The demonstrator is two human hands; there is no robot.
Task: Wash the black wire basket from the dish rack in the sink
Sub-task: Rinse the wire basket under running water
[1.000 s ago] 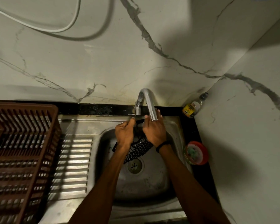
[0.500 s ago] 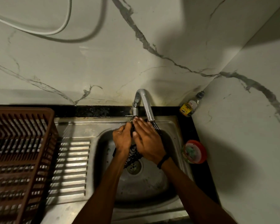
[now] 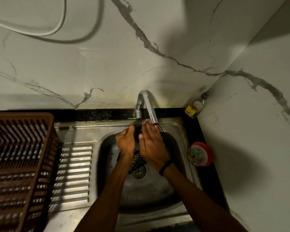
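Over the sink point(image 3: 175, 127), under the tap point(image 3: 148, 106), the left hand point(image 3: 126, 144) curls round the black wire basket point(image 3: 138, 160); the right hand point(image 3: 151, 145) presses it with straight fingers. The yellow label on the bottle point(image 3: 193, 107) is unreadable.

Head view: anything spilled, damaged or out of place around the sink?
Nothing spilled or broken shows. A white cable sags loosely across the wall, and yellowish staining marks the wall behind the tap. The wall's dark lines look like marble veining, not cracks. The left hand grips the black wire basket over the sink.
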